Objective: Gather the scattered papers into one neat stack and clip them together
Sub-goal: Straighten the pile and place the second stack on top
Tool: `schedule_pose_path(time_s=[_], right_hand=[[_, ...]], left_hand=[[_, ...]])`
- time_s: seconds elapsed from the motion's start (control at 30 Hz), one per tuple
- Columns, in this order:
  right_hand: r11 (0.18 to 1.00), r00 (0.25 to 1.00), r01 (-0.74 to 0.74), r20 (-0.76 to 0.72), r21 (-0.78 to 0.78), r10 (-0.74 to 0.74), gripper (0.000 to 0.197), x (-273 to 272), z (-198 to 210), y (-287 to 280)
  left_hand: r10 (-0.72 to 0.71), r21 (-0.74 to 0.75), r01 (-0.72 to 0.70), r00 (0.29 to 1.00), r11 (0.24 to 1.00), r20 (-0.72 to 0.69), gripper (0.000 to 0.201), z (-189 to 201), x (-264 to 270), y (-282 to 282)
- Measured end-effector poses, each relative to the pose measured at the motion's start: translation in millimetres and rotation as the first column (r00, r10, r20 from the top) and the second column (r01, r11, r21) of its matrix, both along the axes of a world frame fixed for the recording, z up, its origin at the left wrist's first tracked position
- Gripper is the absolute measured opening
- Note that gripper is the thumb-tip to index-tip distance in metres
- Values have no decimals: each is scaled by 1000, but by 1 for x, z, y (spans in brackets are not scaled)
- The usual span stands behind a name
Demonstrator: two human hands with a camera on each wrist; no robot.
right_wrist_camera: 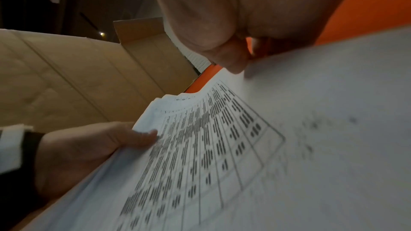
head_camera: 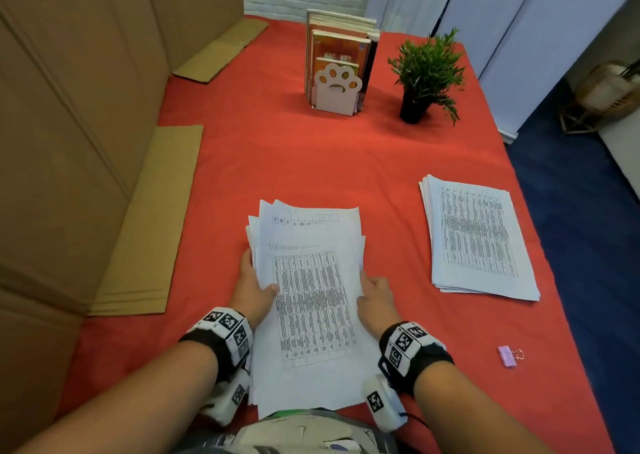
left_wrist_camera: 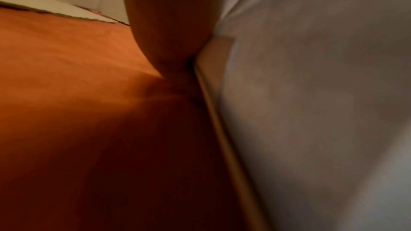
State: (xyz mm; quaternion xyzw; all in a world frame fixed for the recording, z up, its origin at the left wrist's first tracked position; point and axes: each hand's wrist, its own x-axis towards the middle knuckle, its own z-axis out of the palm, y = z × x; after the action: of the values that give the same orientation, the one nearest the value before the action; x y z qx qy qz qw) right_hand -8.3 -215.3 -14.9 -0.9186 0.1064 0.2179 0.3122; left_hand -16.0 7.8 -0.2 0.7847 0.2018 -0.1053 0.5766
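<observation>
Red tablecloth [head_camera: 311, 163]; white papers [head_camera: 311, 301], black printed tables; binder clip [head_camera: 506, 356] lilac, apparently; green plant [head_camera: 427, 64].

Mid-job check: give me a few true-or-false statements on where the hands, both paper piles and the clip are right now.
1. Both hands, left hand and right hand, hold the uneven pile by its side edges. True.
2. The binder clip is already on that pile. False: it lies on the red cloth, right of the right wrist.
3. A second pile lies apart, to the right. True.
4. The held sheets are squared. False: their far edges fan out.
5. The potted plant stands on the second pile. False: it stands farther back beside the books.
</observation>
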Motion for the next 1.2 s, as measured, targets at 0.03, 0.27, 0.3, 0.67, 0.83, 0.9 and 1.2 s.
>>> schedule_pose_path(time_s=[0.03,0.27,0.3,0.67,0.83,0.9,1.2], right_hand=[[1000,1000,28,-9,7,-27,57,3,1,-1],[744,945,266,-13,612,-327,49,16,42,-17],[708,928,236,62,665,-368,43,20,56,-15],[636,791,95,330,766,-515,30,10,122,-3],[513,804,68,258,856,-536,65,13,112,-9],[465,825,37,235,885,-514,66,16,112,-9],[443,908,47,146,895,-392,56,20,114,-7]], left_hand=[[16,-13,-16,1000,1000,27,74,2,-1,0],[10,-133,36,944,990,331,66,55,9,0],[23,-148,37,925,988,380,63,67,14,-3],[149,-174,-41,722,984,676,58,102,19,-26],[230,-244,-85,711,966,665,67,106,14,-30],[271,-259,-125,692,958,670,73,117,13,-31],[458,-319,-330,579,888,675,28,148,38,-38]])
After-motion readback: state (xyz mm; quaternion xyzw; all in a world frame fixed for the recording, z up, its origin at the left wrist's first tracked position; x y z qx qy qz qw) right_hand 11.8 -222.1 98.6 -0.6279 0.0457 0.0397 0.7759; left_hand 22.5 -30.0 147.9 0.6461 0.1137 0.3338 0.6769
